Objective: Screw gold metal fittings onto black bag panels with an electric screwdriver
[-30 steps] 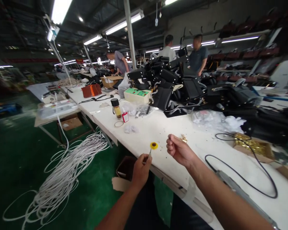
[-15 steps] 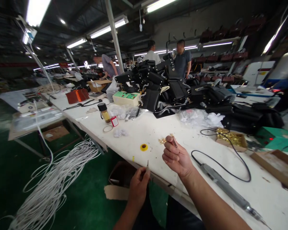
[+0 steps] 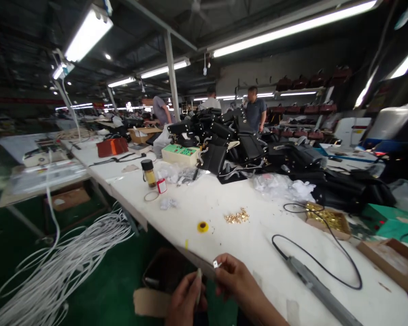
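Note:
Near the table's front edge, my right hand pinches a small shiny metal piece between thumb and fingers. Beside it on the left, my left hand is closed on a thin pale tool, whose lower part is hidden by the fingers. The two hands are apart. Beyond them on the white table lie a yellow ring-shaped roll and a loose heap of small gold-coloured metal parts.
A grey handheld tool with a black cable lies at right, near a box of gold parts. Black bags are piled behind. A jar and red-white container stand left. People are in the background.
My right hand has come down and left from above the table to near my left hand, with a shiny piece now showing. My left hand is slightly lower. The view has tilted up.

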`<move>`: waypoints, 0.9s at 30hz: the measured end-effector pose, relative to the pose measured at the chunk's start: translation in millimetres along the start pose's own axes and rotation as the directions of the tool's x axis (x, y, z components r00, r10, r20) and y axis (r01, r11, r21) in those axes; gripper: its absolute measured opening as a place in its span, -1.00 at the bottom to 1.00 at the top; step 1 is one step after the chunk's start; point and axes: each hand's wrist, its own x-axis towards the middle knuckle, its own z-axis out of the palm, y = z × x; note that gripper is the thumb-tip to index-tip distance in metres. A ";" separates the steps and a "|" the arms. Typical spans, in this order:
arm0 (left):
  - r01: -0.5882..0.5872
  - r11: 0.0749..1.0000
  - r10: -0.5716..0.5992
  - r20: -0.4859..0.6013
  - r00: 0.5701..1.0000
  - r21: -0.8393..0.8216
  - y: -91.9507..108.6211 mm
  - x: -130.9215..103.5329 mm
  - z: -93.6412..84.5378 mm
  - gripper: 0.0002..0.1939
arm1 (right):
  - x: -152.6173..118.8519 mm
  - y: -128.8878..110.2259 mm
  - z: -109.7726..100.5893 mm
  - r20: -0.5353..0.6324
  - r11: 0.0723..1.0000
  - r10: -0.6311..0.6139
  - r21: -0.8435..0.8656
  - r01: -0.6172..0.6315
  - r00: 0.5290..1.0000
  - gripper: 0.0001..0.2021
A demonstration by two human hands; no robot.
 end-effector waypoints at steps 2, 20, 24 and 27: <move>0.004 0.998 -0.004 0.004 1.000 -0.062 9.1 -7.9 -0.1 -0.31 | -2.5 -0.7 3.7 -0.057 0.990 -0.045 -0.138 0.036 0.997 -0.51; 0.228 0.937 -0.201 0.125 0.972 -0.266 39.5 -56.5 -13.9 -0.66 | -18.8 -10.3 36.3 0.373 0.253 -0.669 -0.699 0.669 0.643 -0.82; 0.241 0.932 -0.221 0.104 0.970 -0.269 39.1 -59.7 -19.2 -0.65 | -14.0 -1.4 39.6 0.472 0.152 -0.628 -0.705 0.693 0.618 -0.83; 0.241 0.927 -0.235 0.057 0.970 -0.286 39.4 -62.3 -21.8 -0.64 | -10.6 3.1 43.1 0.534 0.056 -0.626 -0.696 0.716 0.568 -0.83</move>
